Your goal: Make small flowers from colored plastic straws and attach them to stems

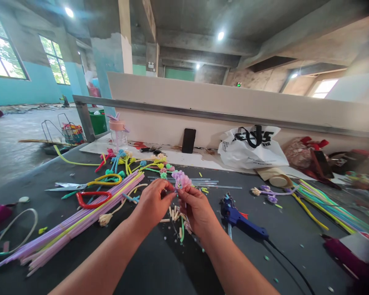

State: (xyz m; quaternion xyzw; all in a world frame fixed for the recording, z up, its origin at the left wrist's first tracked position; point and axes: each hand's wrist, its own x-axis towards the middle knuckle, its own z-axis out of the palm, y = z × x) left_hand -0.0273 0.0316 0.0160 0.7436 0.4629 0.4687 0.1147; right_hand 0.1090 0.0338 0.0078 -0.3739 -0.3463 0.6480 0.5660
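**Nearly shaped: a pipe-cleaner flower between two hands**

Already the pale purple pipe-cleaner flower (181, 179) has a full, curled head, so the bloom looks largely formed; judging by the fingers at its base, the stem below is what remains to be worked. Both the left hand (152, 203) and the right hand (197, 207) pinch closed on it, holding it just above the dark table (160, 262) near its middle. Finished-looking flowers (135, 162) lie farther back, a bundle of pipe cleaners (80, 223) to the left, a blue glue gun (238, 219) just right.
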